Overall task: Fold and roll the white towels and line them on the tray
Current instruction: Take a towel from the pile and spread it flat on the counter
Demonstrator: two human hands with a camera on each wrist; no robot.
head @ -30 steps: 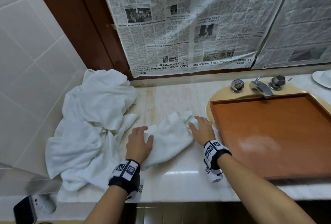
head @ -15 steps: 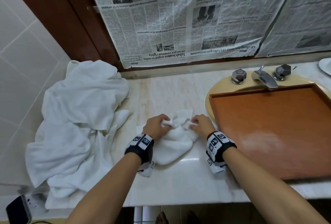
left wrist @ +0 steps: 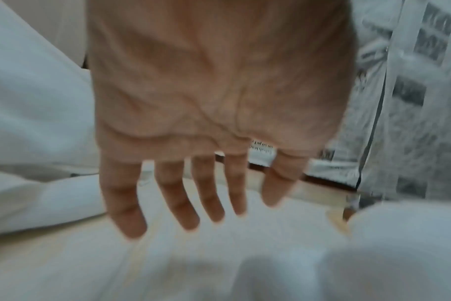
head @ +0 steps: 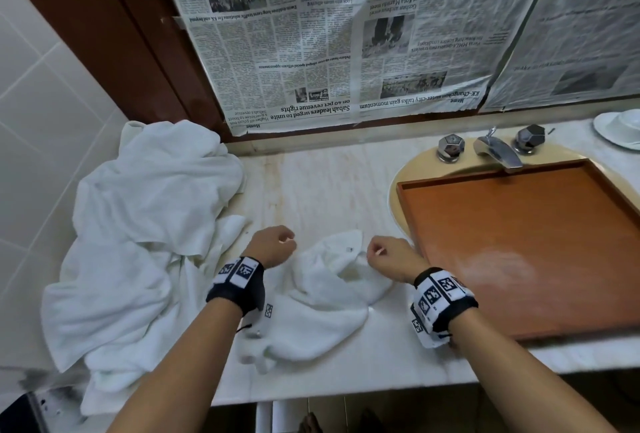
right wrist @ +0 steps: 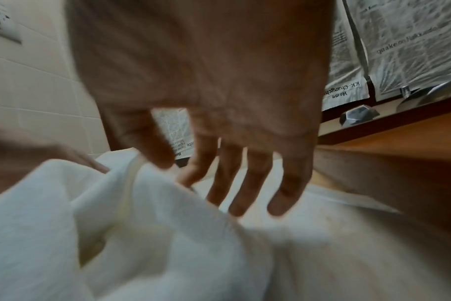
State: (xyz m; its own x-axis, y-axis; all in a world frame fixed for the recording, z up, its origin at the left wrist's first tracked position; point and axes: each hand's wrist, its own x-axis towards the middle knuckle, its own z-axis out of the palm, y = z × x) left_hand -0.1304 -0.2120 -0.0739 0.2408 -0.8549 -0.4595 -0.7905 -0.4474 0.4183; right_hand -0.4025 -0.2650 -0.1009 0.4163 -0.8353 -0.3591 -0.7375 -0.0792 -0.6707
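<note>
On the counter, the crumpled small towel lies between my wrists. My right hand pinches its far edge; my left hand hovers splayed, holding nothing. Pulled one-sided, it may bunch and fold crooked. Beyond, the tray holds no rolls.

Both wrist views blurred; saucer cut off.

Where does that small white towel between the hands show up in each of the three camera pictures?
Head: small white towel at lower centre, between the wrists.
Left wrist: blurred white cloth at lower right, probably it.
Right wrist: lower left, under the fingers.
Shared landmark: the newspaper behind.
</note>
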